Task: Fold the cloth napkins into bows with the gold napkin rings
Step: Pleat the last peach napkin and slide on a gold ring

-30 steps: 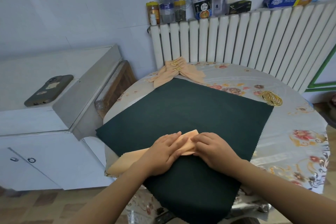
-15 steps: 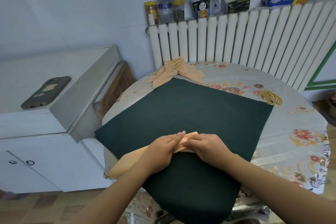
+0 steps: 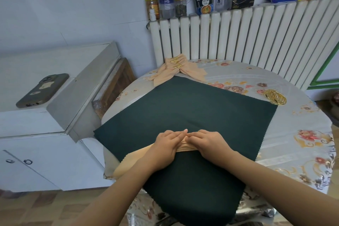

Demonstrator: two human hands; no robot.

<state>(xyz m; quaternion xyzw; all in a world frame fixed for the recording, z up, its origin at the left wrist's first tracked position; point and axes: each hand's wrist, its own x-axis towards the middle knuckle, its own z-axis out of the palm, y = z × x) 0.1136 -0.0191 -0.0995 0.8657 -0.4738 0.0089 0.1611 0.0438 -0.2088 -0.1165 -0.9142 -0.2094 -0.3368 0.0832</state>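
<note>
A peach cloth napkin [image 3: 185,147] lies pleated on the dark green cloth [image 3: 185,108] near the table's front. My left hand [image 3: 166,146] and my right hand [image 3: 208,142] both press on it, fingertips meeting over its gathered middle. The napkin's left end [image 3: 128,163] trails off toward the table's left edge; its right part is hidden under my right hand. Several finished peach bows with gold rings [image 3: 178,70] lie at the far edge of the green cloth. A pile of loose gold napkin rings [image 3: 276,96] sits on the floral tablecloth at the right.
The round table [image 3: 293,134] has a floral plastic cover. A white radiator [image 3: 256,36] stands behind it, with jars and boxes on top. A white cabinet [image 3: 55,115] at the left carries a phone [image 3: 43,90].
My hands have gathered the napkin's middle tighter; the peach tip that showed between them is now tucked under my fingers. The view has shifted slightly.
</note>
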